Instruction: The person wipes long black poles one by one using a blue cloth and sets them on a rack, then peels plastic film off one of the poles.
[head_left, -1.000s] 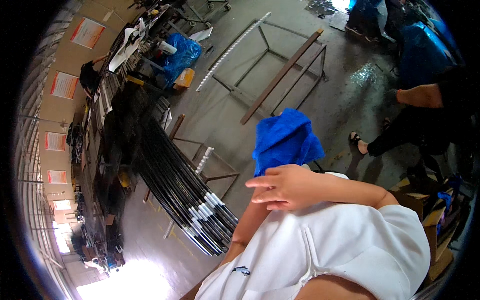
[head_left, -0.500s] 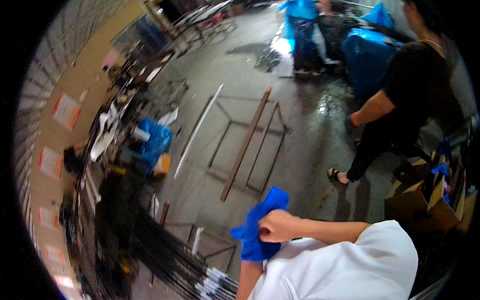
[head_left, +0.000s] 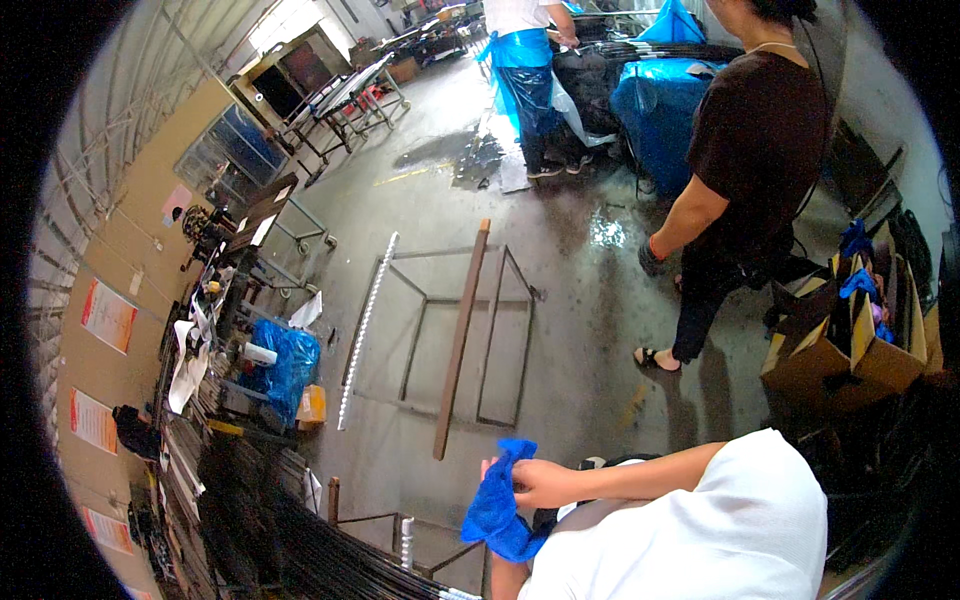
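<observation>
A crumpled blue cloth [head_left: 500, 510] is bunched between my hands at the lower middle of the head view. My right hand [head_left: 545, 484] is closed on its right side, the forearm reaching in from the right. Most of my left hand [head_left: 487, 468] is covered by the cloth; only some fingertips show at the upper left edge, against the fabric. Below the cloth, my left forearm comes up from the bottom. Beyond my hands stands a low metal frame [head_left: 415, 304], with a long brown bar [head_left: 463, 340] lying across it and a pale, ridged strip [head_left: 367, 330] along its left side.
Long dark strips [head_left: 290, 520] lie on a rack at the lower left. To the right, a person in dark clothes [head_left: 755, 140] stands near open cardboard boxes [head_left: 850, 330]. Another person in a blue apron [head_left: 522, 90] is at a blue-covered table [head_left: 655, 120] farther off.
My view has turned, so the frame and both people sit farther left in it. The cloth has been lowered and bunched differently, and fingertips now show at its left edge.
</observation>
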